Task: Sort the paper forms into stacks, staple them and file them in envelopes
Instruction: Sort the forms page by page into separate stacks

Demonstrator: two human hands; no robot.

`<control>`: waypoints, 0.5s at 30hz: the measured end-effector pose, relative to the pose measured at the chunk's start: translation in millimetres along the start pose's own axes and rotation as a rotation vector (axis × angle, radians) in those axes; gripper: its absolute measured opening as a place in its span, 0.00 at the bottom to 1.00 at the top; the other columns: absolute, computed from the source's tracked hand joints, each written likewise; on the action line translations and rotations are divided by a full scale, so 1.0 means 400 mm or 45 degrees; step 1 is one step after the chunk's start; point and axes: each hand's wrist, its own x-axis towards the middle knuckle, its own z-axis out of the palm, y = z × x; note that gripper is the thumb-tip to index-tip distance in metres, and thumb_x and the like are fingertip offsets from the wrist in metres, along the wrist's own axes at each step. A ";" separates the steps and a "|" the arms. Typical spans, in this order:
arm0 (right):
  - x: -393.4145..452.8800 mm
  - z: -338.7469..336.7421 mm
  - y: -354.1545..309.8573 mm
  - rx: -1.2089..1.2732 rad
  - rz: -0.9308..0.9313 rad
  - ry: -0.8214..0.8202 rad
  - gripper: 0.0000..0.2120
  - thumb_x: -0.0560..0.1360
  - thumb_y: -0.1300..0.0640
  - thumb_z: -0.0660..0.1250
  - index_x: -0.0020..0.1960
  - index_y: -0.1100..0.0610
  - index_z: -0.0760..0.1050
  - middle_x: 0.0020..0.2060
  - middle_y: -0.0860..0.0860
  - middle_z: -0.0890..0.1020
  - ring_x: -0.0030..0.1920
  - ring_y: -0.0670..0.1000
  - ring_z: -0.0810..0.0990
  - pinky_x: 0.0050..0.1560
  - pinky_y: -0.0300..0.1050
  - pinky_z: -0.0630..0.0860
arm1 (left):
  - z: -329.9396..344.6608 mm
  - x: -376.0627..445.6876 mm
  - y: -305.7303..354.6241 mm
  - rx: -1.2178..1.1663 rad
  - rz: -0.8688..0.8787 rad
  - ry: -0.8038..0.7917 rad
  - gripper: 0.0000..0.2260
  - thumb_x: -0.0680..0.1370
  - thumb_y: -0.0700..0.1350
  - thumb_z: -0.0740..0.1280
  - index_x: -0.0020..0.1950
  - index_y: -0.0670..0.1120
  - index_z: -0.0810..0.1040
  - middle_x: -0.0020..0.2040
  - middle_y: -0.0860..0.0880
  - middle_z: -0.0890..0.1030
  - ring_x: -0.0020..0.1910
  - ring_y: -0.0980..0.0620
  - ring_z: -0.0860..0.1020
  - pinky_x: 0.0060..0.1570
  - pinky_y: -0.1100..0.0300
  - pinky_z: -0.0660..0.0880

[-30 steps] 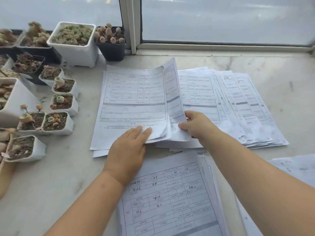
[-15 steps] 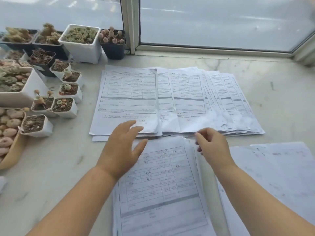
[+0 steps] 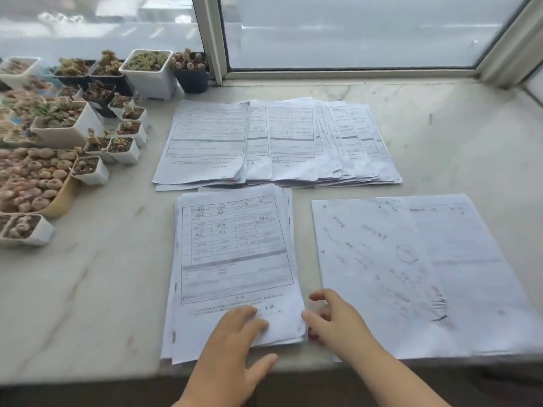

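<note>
Marble sill (image 3: 88, 304), pale with grey veining, bears all items listed, nearest first.

Left hand (image 3: 232, 345): fingers straight, lying flat on the lower edge of the near stack (image 3: 235, 259) of printed forms; thumb spread toward the sill edge.

Right hand (image 3: 332, 321): fingers loosely curled at the near stack's lower right corner, fingertips touching the sheet edges; whether they pinch any sheet cannot be told.

Near stack: several gridded forms, face up, edges slightly uneven, at centre front.

Right-hand papers (image 3: 417, 274): two overlapping piles just beside the near stack, faint print showing through, apparently face down.

Far row of forms (image 3: 279, 142): a squared pile at the left, then many sheets fanned rightward, overlapping, beyond the near stack.

Containers, left side:
- small white pot (image 3: 26, 230), pebble-like succulents in grit;
- yellowish tray (image 3: 63, 198), packed with rounded pinkish succulents;
- cluster of small white square pots (image 3: 125, 148), each with soil and one or two tiny plants;
- long white planter (image 3: 73, 127), greenish plants;
- tall white pot (image 3: 150, 74), low green growth;
- dark pot (image 3: 192, 79), pinkish knobbed stems, beside the window frame (image 3: 213, 39).
</note>
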 end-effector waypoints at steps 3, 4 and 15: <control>-0.004 0.002 -0.002 0.133 0.014 -0.116 0.21 0.73 0.59 0.70 0.61 0.46 0.67 0.38 0.54 0.82 0.38 0.51 0.82 0.48 0.51 0.81 | -0.003 0.004 0.016 -0.022 -0.108 0.043 0.16 0.69 0.61 0.65 0.51 0.55 0.78 0.57 0.55 0.75 0.58 0.59 0.69 0.61 0.78 0.55; -0.004 0.001 -0.001 0.152 -0.008 -0.134 0.24 0.72 0.60 0.70 0.63 0.46 0.67 0.37 0.52 0.81 0.38 0.51 0.82 0.49 0.53 0.81 | -0.002 0.003 0.019 -0.038 -0.125 0.050 0.16 0.69 0.61 0.65 0.51 0.55 0.79 0.58 0.56 0.75 0.59 0.61 0.68 0.61 0.80 0.53; 0.030 0.014 0.010 0.479 -0.103 -0.227 0.19 0.74 0.68 0.67 0.59 0.52 0.67 0.37 0.56 0.80 0.38 0.51 0.80 0.50 0.53 0.79 | 0.005 -0.002 0.010 -0.073 -0.204 0.134 0.22 0.69 0.67 0.61 0.54 0.59 0.81 0.60 0.68 0.72 0.62 0.67 0.67 0.56 0.83 0.56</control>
